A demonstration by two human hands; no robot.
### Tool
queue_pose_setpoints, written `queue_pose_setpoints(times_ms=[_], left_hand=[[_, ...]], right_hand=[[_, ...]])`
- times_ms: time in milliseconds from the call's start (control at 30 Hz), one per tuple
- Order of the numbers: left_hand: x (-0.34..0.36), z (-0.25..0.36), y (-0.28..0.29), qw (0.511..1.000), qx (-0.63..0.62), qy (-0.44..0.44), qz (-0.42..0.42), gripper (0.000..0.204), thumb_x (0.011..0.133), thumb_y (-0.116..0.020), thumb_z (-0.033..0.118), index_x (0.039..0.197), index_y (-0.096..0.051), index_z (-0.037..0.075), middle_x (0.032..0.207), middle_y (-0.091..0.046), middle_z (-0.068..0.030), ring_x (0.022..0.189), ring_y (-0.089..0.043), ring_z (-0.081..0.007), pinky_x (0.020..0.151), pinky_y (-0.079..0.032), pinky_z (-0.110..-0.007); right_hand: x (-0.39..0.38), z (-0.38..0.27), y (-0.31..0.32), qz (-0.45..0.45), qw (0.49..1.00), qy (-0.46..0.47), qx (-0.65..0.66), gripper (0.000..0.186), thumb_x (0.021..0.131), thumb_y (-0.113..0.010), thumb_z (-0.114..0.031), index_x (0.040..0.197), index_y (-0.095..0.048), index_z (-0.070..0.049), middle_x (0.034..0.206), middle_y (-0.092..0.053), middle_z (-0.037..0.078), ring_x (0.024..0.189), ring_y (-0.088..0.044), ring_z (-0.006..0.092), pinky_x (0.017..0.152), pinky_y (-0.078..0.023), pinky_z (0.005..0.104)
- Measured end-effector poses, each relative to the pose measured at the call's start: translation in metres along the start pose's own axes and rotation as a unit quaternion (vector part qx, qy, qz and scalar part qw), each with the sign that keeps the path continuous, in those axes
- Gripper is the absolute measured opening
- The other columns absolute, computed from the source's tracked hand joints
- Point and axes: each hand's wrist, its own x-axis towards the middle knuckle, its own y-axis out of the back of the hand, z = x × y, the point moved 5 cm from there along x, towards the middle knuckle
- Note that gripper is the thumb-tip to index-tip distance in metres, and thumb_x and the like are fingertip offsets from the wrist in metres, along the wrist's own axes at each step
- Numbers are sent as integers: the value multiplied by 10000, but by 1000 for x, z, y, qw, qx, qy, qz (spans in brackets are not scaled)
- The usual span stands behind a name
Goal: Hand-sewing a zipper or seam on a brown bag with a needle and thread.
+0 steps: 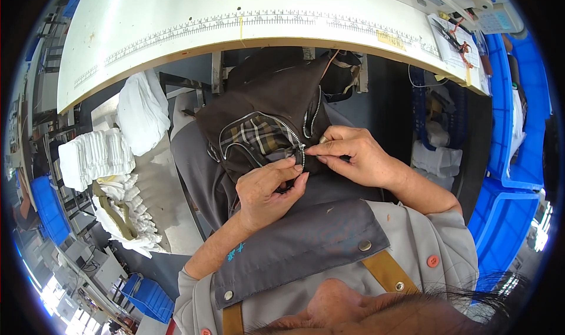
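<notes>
A dark brown garment point(265, 97) lies across my lap, with a curved metal zipper point(284, 125) that opens onto a plaid lining point(255, 134). My left hand point(269, 188) pinches the zipper's lower edge between thumb and fingers. Close beside it, my right hand point(353, 157) has thumb and forefinger closed at the zipper's slider point(302, 147). The fingertips hide part of the zipper tape. A second zipper point(312, 114) shows to the right on the same garment.
Ahead runs a white worktable point(247, 35) with a ruler scale along its edge. Scissors point(448, 35) lie on papers at its right. Stacked white fabric pieces point(97, 158) stand on the left. Blue bins point(500, 217) line the right side.
</notes>
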Motion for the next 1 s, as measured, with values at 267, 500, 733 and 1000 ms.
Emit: queue_pose_setpoints(times_ms=[267, 500, 733, 1000], left_hand=[[0, 1, 0, 1000, 16, -13, 3, 213, 671, -844, 17, 849, -727, 27, 944, -739, -91, 609, -665, -87, 465, -511, -192], [2, 1, 0, 1000, 18, -19, 2, 213, 667, -843, 15, 843, -725, 24, 935, -737, -91, 604, -665, -91, 462, -511, -194], [2, 2, 1, 999, 25, -25, 3, 213, 664, -842, 11, 839, -722, 24, 928, -738, -98, 603, -668, -94, 463, -516, -197], [1, 1, 3, 997, 16, 74, 0, 348, 650, -850, 16, 964, -699, 9, 775, -703, -49, 549, -605, -43, 442, -458, -176]], right_hand=[[1, 5, 1, -29, 999, -13, 44, 325, 832, -664, 16, 1132, -727, -94, 822, -628, 81, 724, -632, 197, 644, -509, 324], [2, 7, 0, -34, 998, -15, 43, 331, 825, -661, 24, 1130, -727, -87, 806, -617, 80, 724, -626, 199, 654, -503, 321], [3, 5, -1, -29, 999, -6, 22, 306, 840, -662, 56, 1121, -723, -50, 816, -623, 72, 729, -625, 158, 648, -509, 275], [1, 12, -6, 17, 997, -45, 53, 66, 879, -681, -61, 936, -709, -44, 855, -656, 60, 753, -655, 191, 640, -517, 305]])
